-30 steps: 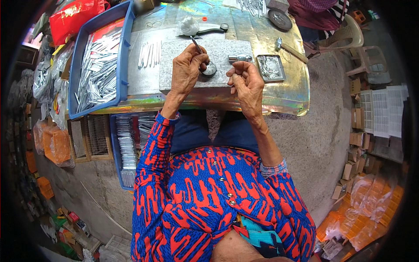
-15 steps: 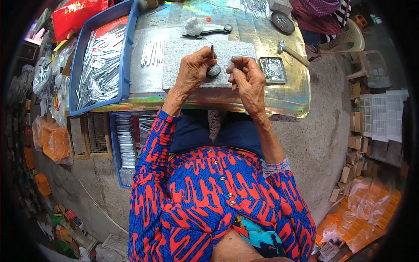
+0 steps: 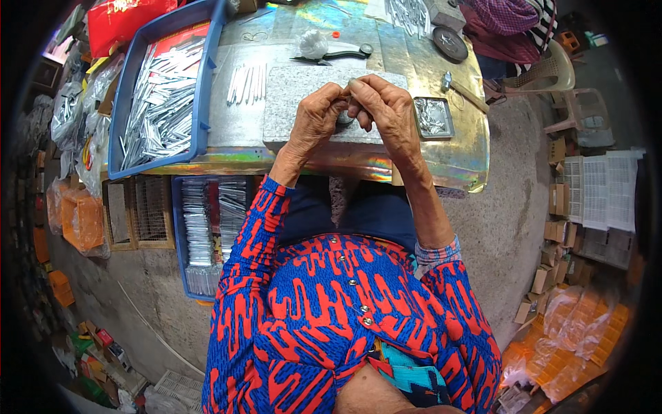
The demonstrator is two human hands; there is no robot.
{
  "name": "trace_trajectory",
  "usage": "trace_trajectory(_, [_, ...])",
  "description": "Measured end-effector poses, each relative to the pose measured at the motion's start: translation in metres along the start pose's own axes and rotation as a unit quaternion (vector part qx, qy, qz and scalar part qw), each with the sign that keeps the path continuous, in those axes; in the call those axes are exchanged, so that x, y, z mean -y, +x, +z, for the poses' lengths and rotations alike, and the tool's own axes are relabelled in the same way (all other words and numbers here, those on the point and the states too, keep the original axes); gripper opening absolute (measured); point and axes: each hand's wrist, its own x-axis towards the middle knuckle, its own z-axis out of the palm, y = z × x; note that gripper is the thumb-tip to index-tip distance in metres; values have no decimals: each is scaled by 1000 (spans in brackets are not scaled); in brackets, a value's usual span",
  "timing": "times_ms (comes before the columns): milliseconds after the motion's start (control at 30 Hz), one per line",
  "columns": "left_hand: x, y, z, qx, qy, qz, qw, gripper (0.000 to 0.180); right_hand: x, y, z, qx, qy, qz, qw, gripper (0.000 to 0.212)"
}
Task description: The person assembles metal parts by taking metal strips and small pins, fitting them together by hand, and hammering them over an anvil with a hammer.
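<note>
My left hand (image 3: 316, 116) and my right hand (image 3: 383, 107) meet over a grey stone slab (image 3: 293, 103) on the shiny metal table (image 3: 448, 155). Their fingertips pinch a small thin metal piece (image 3: 348, 96) between them; most of it is hidden by the fingers. A small dark round object (image 3: 343, 119) lies on the slab just under my hands. A row of thin metal strips (image 3: 248, 81) lies left of the slab. A small square tray (image 3: 432, 117) of tiny metal parts sits to the right of my right hand.
A blue bin (image 3: 162, 103) full of metal strips sits at the table's left. A second blue bin (image 3: 203, 231) stands below the table. Scissors (image 3: 338, 54), a hammer (image 3: 463, 86) and a dark round disc (image 3: 449, 43) lie farther back. A person sits on a plastic chair (image 3: 548, 69) beyond.
My hands have lifted off the slab and come together; the thin piece the left hand held upright is now pinched between both hands' fingertips.
</note>
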Motion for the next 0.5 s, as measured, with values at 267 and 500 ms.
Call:
trace_trajectory(267, [-4,2,-3,14,22,-9,1000,4,-19,-21,6,-24,45,-32,998,19])
trace_trajectory(500, [-1,2,-2,14,20,1,1000,6,-35,-32,10,-34,-103,-73,991,28])
